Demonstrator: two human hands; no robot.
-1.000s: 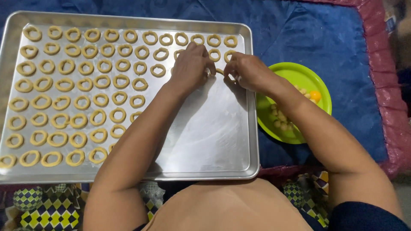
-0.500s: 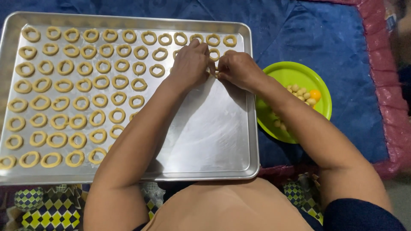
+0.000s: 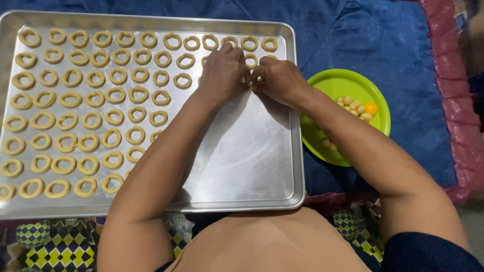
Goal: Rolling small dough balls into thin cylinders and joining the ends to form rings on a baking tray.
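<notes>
A large silver baking tray (image 3: 247, 166) lies in front of me, its left part filled with several rows of pale dough rings (image 3: 116, 95). My left hand (image 3: 222, 75) and my right hand (image 3: 277, 80) meet fingertip to fingertip over the tray's upper right part. Between the fingers they pinch a small piece of dough (image 3: 254, 80), mostly hidden by the fingers. More rings (image 3: 249, 44) lie along the tray's top edge just beyond my hands.
A lime-green plate (image 3: 348, 85) with small dough balls (image 3: 353, 106) and one orange ball (image 3: 371, 108) sits right of the tray, partly under my right forearm. Everything rests on a blue cloth (image 3: 403, 60) with a pink border (image 3: 454, 75). A chequered fabric (image 3: 50, 242) lies near me.
Both hands have shifted slightly up the tray and drawn closer together, still working the dough piece between their fingertips.
</notes>
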